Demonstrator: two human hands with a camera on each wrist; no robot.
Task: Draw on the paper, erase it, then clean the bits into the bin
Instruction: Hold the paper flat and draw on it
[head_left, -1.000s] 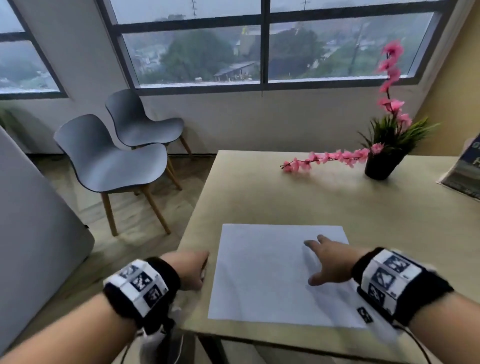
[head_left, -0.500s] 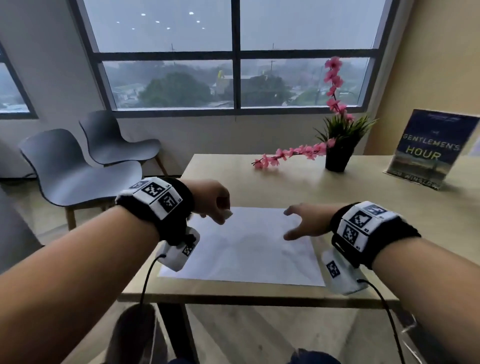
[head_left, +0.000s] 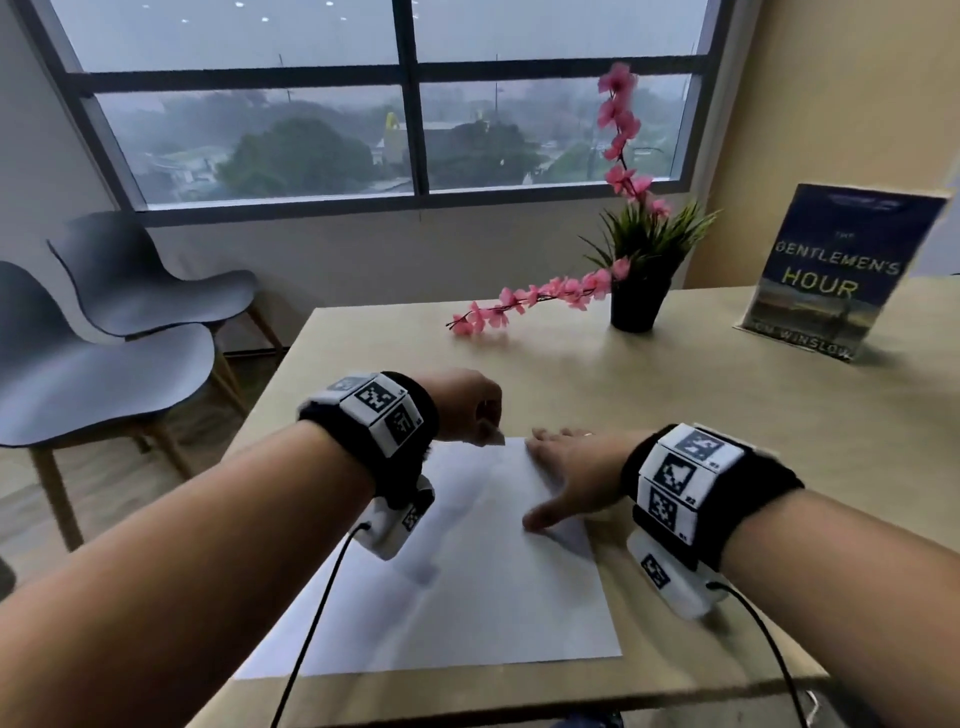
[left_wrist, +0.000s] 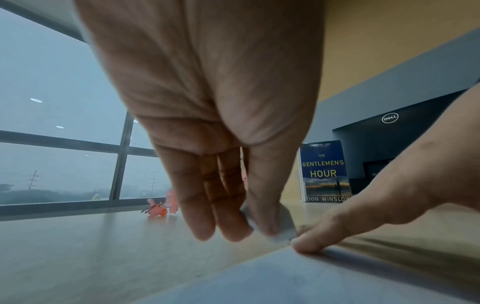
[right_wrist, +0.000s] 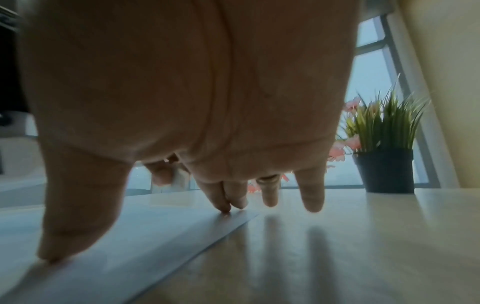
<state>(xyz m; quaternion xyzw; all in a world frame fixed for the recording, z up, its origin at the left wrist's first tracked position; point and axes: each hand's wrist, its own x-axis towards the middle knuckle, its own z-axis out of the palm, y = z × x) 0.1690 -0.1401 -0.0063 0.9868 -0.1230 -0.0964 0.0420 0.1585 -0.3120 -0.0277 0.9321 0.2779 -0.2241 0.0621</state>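
A white sheet of paper (head_left: 467, 571) lies flat near the front edge of the wooden table (head_left: 727, 415). My left hand (head_left: 467, 410) hovers at the paper's far edge and pinches a small white eraser (head_left: 493, 439) between thumb and fingers. The left wrist view shows the eraser (left_wrist: 283, 228) low over the far edge of the paper (left_wrist: 285, 277), next to a right fingertip. My right hand (head_left: 571, 467) rests open on the paper's far right corner with fingers spread. In the right wrist view its fingertips (right_wrist: 226, 205) press the sheet (right_wrist: 130, 236) by its edge.
A black pot with green grass and pink blossom sprays (head_left: 639, 301) stands at the back of the table. A blue book (head_left: 831, 275) stands upright at the back right. Two grey chairs (head_left: 104, 353) sit left of the table under the window.
My left hand rose from the table's left edge to the paper's far edge, carrying the eraser. The right hand slid toward the far right corner. The head view lifted.
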